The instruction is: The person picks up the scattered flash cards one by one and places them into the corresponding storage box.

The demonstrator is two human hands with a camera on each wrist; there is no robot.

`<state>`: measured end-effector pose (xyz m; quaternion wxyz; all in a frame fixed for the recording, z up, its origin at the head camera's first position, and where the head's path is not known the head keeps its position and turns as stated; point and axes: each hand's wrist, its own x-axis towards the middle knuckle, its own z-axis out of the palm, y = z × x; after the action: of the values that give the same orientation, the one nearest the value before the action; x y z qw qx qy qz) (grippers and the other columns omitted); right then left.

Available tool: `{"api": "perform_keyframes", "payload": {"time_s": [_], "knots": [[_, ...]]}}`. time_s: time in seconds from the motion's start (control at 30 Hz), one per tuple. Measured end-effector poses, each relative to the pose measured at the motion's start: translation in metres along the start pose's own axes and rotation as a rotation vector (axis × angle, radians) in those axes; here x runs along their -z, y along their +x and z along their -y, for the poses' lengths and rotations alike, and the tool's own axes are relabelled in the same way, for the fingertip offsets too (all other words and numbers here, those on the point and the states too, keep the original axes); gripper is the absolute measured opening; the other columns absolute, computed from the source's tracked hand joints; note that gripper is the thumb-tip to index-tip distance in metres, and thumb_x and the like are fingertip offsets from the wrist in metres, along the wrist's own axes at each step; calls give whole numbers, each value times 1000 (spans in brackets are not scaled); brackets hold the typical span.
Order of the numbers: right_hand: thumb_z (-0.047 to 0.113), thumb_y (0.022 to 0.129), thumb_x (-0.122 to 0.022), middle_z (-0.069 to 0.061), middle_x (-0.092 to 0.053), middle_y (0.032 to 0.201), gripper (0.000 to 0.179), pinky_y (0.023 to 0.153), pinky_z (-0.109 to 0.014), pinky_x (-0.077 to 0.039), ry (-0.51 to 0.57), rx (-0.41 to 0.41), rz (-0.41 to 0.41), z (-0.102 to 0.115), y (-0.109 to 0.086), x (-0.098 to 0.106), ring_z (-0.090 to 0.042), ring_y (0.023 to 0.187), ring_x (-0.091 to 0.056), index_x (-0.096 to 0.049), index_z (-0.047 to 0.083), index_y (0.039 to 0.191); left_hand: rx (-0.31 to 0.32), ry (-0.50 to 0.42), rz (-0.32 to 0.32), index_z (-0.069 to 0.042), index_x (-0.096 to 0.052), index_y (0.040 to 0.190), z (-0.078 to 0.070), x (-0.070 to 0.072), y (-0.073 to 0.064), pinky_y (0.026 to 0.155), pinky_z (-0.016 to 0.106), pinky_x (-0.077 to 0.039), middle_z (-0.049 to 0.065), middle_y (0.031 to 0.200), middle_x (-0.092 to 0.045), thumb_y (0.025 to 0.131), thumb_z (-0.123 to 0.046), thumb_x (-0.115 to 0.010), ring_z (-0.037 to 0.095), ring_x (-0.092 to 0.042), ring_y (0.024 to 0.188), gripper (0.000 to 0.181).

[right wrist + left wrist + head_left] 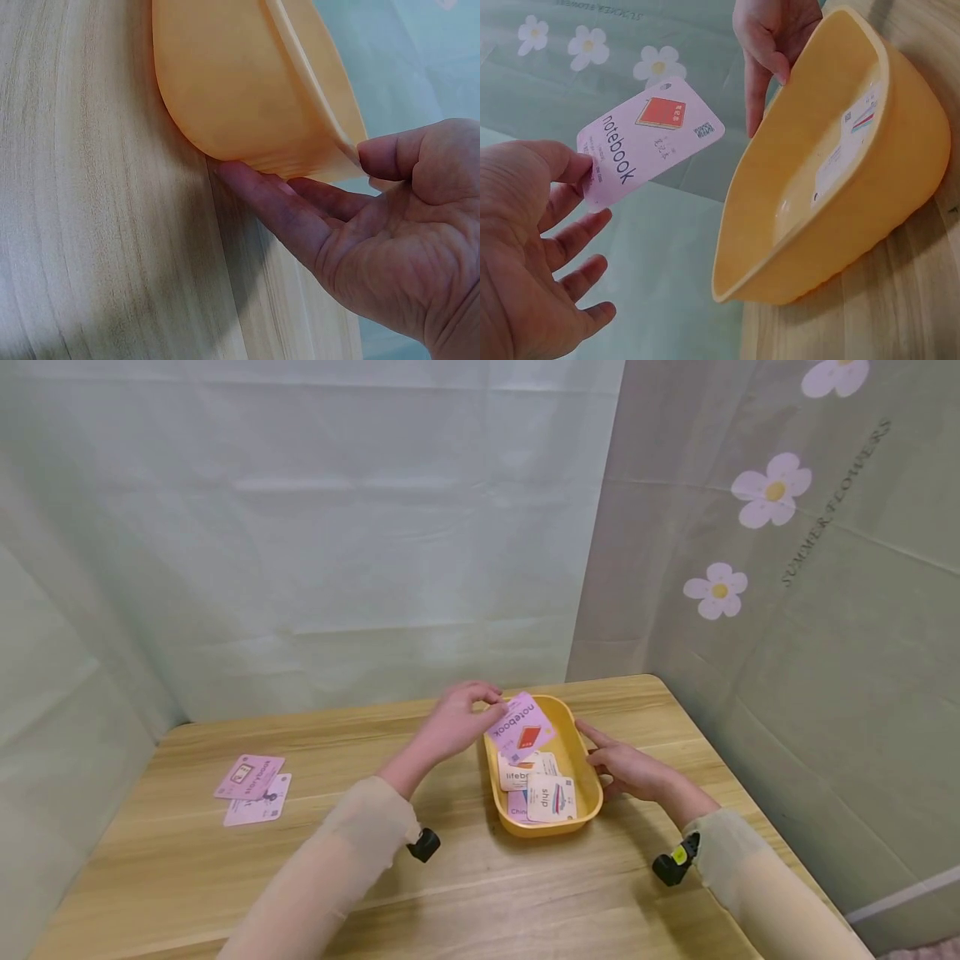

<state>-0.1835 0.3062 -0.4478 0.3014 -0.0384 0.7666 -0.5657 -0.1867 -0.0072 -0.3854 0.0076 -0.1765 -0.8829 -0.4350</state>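
My left hand point(463, 720) pinches a pink "notebook" card point(652, 139) by one corner between thumb and index finger, its other fingers spread loosely. The card is held above the far left part of a yellow plastic basin point(588, 802). Inside the basin lie several cards, among them a white "ship" card point(551, 798) and a partly covered "lifeb..." card point(516, 777). My right hand point(633, 770) holds the basin's right side; in the right wrist view its fingers point(277, 214) are against the outer wall and one digit meets the rim.
Two overlapping pink cards, the upper card point(250, 776) and the lower card point(262, 808), lie on the left of the wooden table point(360, 752). Pale curtains point(337, 527) stand behind it, and a flowered curtain point(810, 652) runs along the right edge.
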Motion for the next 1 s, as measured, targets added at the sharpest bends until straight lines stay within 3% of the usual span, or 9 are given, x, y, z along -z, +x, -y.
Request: {"api": "perform_keyframes", "payload": {"time_s": [0.37,0.63,1.0], "knots": [[11,104,-40,-26,-26,161,73,94,-58,-54,-8,-9,-7,0,0,-1,-40,133,-45,-5,31,166,-27,157,0,-14,-73,116,-6,-17,17,116,55,-31,6,140,-60,101,-36,-64,33,-41,140,28],[10,104,-42,-27,-26,161,75,93,-58,-54,-4,3,-6,1,-1,-2,-42,135,-45,-5,30,166,-61,396,117,-18,-73,113,-9,-37,22,120,53,-24,4,140,-59,104,-36,-60,33,-38,142,25],[9,104,-40,-30,-27,159,73,94,-60,-53,6,1,-15,1,-1,-2,-41,133,-46,-6,29,166,-105,485,209,-19,-73,114,-10,-61,25,124,48,-16,3,140,-60,106,-34,-57,31,-34,146,24]]}}
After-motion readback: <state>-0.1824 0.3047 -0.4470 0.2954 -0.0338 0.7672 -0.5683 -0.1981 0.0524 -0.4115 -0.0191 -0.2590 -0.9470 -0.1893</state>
